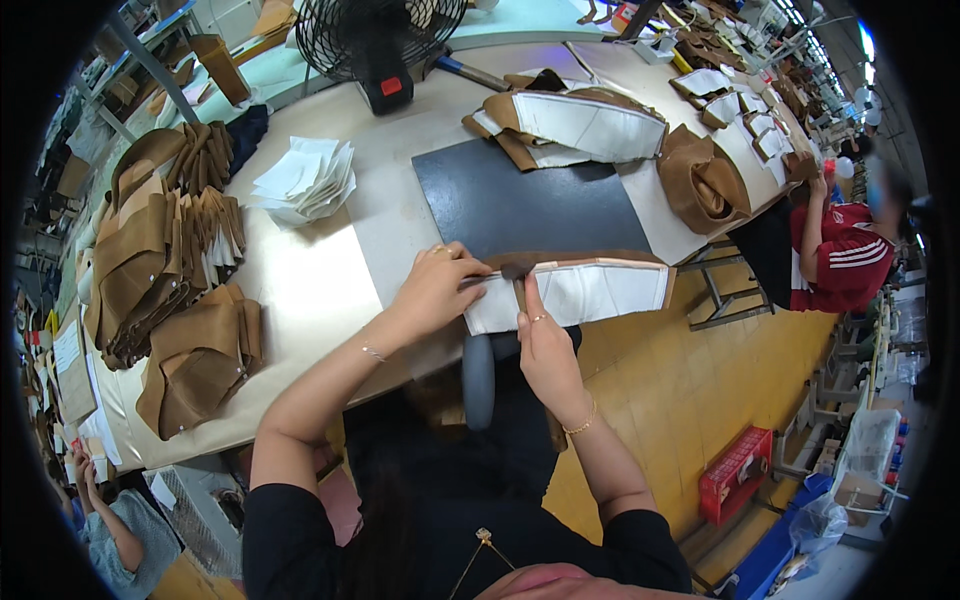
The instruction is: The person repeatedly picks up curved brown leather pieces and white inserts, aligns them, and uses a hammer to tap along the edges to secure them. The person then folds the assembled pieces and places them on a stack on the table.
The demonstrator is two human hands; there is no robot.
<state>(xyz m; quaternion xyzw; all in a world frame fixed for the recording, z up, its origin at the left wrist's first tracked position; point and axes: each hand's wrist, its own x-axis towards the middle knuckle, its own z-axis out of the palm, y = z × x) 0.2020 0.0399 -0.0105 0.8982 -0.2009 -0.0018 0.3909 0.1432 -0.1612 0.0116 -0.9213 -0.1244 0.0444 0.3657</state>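
1. Here we are at the table (395, 205): a long brown piece with a white lining (600, 292) lies along the near edge of the dark board (530, 200), part of it reaching past the table's edge toward the person.
2. Its long axis runs left to right, nearly square to the person's line of sight, most of its length stretching off to the right of both hands.
3. Left hand (435, 290) is on the left end, fingers bunched close at the upper edge; whether they pinch it or just press, I can't tell from here.
4. Right hand (548, 352) comes up from below, closed round what looks like a small hammer (516, 270), index finger laid along it, the dark head right at that upper edge.
5. So the head sits just right of the left fingertips, and the right hand is the nearer one to the long free stretch.
6. Containers now! Down on the yellow floor (640, 400), a red crate (735, 475); its contents are too dim to name.
7. Far left, a brown upright holder (218, 68) stands behind the stacked pieces (150, 250); its inside I can't make out.
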